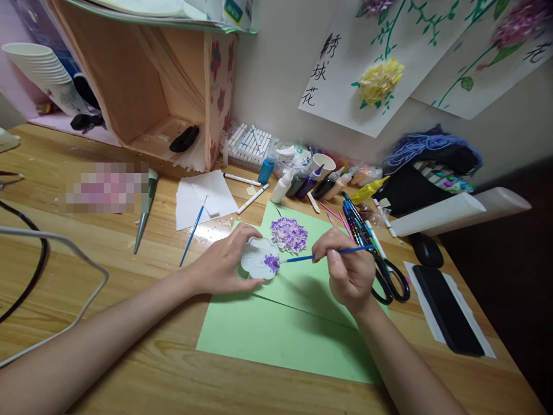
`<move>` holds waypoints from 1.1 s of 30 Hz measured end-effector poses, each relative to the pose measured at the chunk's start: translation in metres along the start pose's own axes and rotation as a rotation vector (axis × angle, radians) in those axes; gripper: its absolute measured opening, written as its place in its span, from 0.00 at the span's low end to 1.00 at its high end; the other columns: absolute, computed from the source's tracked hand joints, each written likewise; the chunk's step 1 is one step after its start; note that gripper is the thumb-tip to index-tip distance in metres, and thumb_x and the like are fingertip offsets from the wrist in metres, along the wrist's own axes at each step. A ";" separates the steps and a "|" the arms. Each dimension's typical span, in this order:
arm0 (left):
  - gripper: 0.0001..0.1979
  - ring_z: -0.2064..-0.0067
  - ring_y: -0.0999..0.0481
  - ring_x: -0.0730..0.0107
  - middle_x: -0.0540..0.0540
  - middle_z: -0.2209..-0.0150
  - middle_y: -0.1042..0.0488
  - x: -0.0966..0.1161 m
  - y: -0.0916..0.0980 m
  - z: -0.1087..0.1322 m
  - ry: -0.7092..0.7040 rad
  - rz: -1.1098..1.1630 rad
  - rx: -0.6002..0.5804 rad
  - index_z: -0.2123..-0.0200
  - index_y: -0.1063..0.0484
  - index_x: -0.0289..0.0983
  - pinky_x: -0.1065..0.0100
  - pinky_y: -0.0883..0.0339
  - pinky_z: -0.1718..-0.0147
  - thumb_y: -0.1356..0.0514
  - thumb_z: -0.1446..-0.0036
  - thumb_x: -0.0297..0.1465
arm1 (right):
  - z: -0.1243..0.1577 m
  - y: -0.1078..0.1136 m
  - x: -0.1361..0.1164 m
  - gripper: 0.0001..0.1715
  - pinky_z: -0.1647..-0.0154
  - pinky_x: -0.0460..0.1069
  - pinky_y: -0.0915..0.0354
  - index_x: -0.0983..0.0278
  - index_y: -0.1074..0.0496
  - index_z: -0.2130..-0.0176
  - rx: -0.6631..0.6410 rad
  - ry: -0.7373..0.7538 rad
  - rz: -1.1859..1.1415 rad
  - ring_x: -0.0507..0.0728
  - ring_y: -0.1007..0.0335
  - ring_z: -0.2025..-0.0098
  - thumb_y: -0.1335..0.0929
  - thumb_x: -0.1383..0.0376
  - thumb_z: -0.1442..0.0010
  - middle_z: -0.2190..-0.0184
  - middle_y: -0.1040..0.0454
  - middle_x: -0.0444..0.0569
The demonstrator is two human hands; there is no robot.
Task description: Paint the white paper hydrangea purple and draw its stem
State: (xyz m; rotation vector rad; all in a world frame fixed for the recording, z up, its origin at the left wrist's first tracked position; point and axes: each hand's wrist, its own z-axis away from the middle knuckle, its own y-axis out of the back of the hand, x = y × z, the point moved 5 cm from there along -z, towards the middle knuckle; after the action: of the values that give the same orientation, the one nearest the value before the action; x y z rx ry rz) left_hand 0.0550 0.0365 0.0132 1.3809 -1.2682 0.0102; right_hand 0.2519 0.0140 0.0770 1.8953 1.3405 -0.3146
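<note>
Your left hand [225, 258] grips the white dish [254, 257] at the near left of the purple flower [289, 235], your right hand [351, 270] pinches the blue brush [301, 258], so hold the dish level and dab the purple paint [271, 263] lightly.

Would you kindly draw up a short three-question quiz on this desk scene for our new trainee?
1. Multiple choice: what does the right hand hold? (a) a phone (b) a blue paintbrush (c) a glue bottle
2. True or false: the left hand is holding the scissors.
3. Fill in the colour: the purple-and-white flower lies on ____ paper.

Key: 1. b. 2. False; it holds the white palette by its rim. 3. Green.
</note>
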 end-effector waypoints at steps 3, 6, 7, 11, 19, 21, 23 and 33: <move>0.33 0.49 0.29 0.52 0.40 0.50 0.36 0.000 0.000 0.001 -0.005 -0.005 -0.009 0.46 0.50 0.41 0.52 0.30 0.53 0.35 0.49 0.41 | 0.001 0.010 0.005 0.13 0.72 0.50 0.40 0.61 0.33 0.71 0.186 0.002 0.035 0.53 0.36 0.75 0.40 0.69 0.37 0.77 0.32 0.43; 0.33 0.49 0.29 0.52 0.40 0.49 0.36 0.000 -0.001 0.002 -0.003 -0.009 -0.016 0.46 0.50 0.42 0.51 0.30 0.53 0.35 0.48 0.41 | 0.003 0.014 0.012 0.12 0.71 0.51 0.39 0.60 0.32 0.71 0.266 -0.022 0.142 0.54 0.35 0.74 0.40 0.68 0.37 0.76 0.31 0.44; 0.33 0.49 0.29 0.51 0.40 0.49 0.36 0.000 -0.001 0.002 -0.002 -0.009 -0.018 0.46 0.50 0.42 0.51 0.30 0.53 0.35 0.49 0.42 | 0.002 0.014 0.013 0.12 0.70 0.51 0.39 0.60 0.32 0.70 0.252 -0.017 0.172 0.55 0.34 0.73 0.40 0.69 0.37 0.76 0.31 0.44; 0.33 0.49 0.29 0.52 0.40 0.50 0.36 -0.001 -0.001 0.001 0.005 -0.005 -0.015 0.46 0.50 0.42 0.51 0.30 0.53 0.35 0.49 0.41 | -0.001 0.007 0.010 0.11 0.68 0.52 0.37 0.60 0.33 0.69 0.119 0.052 0.262 0.55 0.33 0.71 0.40 0.72 0.38 0.75 0.30 0.44; 0.33 0.49 0.29 0.52 0.40 0.50 0.35 0.000 -0.001 0.000 -0.004 0.010 -0.009 0.46 0.49 0.42 0.52 0.30 0.53 0.35 0.49 0.41 | -0.002 0.012 0.010 0.10 0.67 0.53 0.37 0.59 0.32 0.68 0.154 0.077 0.261 0.56 0.32 0.71 0.39 0.72 0.40 0.75 0.29 0.44; 0.33 0.49 0.29 0.52 0.40 0.50 0.35 0.000 -0.001 0.000 -0.005 0.007 -0.010 0.46 0.49 0.42 0.52 0.30 0.53 0.35 0.49 0.42 | -0.003 0.008 0.009 0.10 0.68 0.52 0.36 0.60 0.32 0.68 0.082 0.088 0.277 0.56 0.32 0.71 0.40 0.72 0.41 0.75 0.29 0.44; 0.33 0.49 0.29 0.52 0.40 0.50 0.35 0.000 -0.001 0.000 -0.002 0.002 -0.014 0.46 0.49 0.41 0.51 0.30 0.53 0.35 0.49 0.42 | -0.004 0.005 0.007 0.11 0.68 0.52 0.36 0.60 0.33 0.68 0.012 0.107 0.306 0.56 0.32 0.71 0.40 0.73 0.41 0.75 0.29 0.44; 0.33 0.49 0.30 0.52 0.40 0.50 0.35 -0.001 -0.001 0.002 -0.009 0.001 -0.005 0.45 0.49 0.42 0.51 0.30 0.53 0.35 0.49 0.42 | -0.005 0.010 0.010 0.10 0.68 0.52 0.36 0.60 0.32 0.69 0.043 0.080 0.318 0.55 0.32 0.72 0.39 0.72 0.41 0.75 0.29 0.45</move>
State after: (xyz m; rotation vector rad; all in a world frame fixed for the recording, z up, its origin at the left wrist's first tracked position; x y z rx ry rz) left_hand 0.0538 0.0360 0.0113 1.3771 -1.2761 0.0014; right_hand 0.2642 0.0231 0.0791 2.1385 1.0660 -0.1082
